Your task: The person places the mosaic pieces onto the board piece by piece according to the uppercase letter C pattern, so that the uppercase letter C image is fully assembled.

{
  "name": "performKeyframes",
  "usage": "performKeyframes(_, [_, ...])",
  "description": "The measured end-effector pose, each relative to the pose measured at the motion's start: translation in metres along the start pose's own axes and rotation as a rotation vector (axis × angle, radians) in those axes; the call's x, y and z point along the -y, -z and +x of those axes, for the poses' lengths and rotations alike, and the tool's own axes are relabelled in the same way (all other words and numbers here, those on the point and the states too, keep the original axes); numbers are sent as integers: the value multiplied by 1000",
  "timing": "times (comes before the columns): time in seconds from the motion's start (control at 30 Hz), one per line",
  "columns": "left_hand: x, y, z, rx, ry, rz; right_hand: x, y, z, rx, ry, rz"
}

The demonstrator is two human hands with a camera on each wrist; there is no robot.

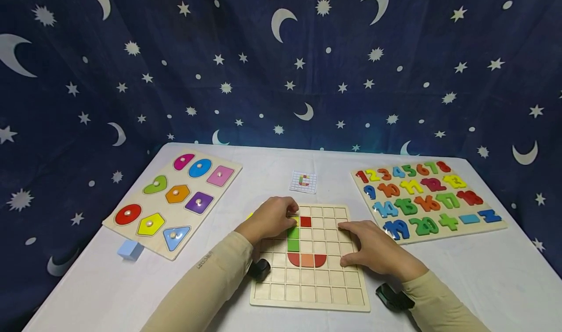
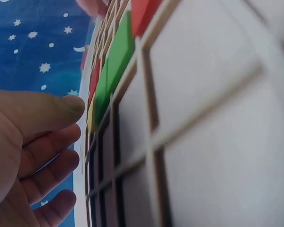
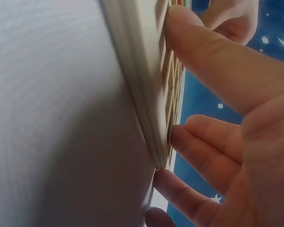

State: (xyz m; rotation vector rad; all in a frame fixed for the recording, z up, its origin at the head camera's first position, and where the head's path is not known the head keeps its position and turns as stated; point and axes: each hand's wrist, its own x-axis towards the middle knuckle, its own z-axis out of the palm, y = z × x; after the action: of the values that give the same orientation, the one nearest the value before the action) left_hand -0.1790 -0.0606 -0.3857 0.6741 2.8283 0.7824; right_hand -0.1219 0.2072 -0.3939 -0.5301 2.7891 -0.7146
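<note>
A wooden grid board (image 1: 309, 293) lies on the table, with green tiles (image 1: 293, 239), a red square tile (image 1: 305, 222), an orange tile (image 1: 307, 260) and two rounded red tiles (image 1: 320, 260) set in its cells. My left hand (image 1: 272, 218) is over the board's upper left, its thumb beside a yellow tile (image 2: 91, 118) next to the upper green one. In the left wrist view, nothing shows between its loosely bent fingers. With fingers spread, my right hand (image 1: 379, 249) rests on the board's right edge, thumb (image 3: 194, 35) on the grid. Whether the left fingertips touch the yellow tile is hidden.
Behind the board lies a small pattern card (image 1: 303, 182). To the left are a knobbed shape puzzle (image 1: 162, 195) and a light blue block (image 1: 130, 250); a number puzzle (image 1: 423, 203) lies to the right. A yellow piece (image 1: 250, 215) peeks out behind the left wrist.
</note>
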Motion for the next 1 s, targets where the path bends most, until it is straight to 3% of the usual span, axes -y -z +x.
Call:
performKeyframes(0.27, [15,7,-12,-44,18,13,0,0,0,-3,3,-1])
performKeyframes(0.57, [27,19,-24,-72,84,-12,0,0,0,-1,-5,5])
performKeyframes(1.0, [45,24,-40,-110,122,-15,-2,-1,1,-3,0,-7])
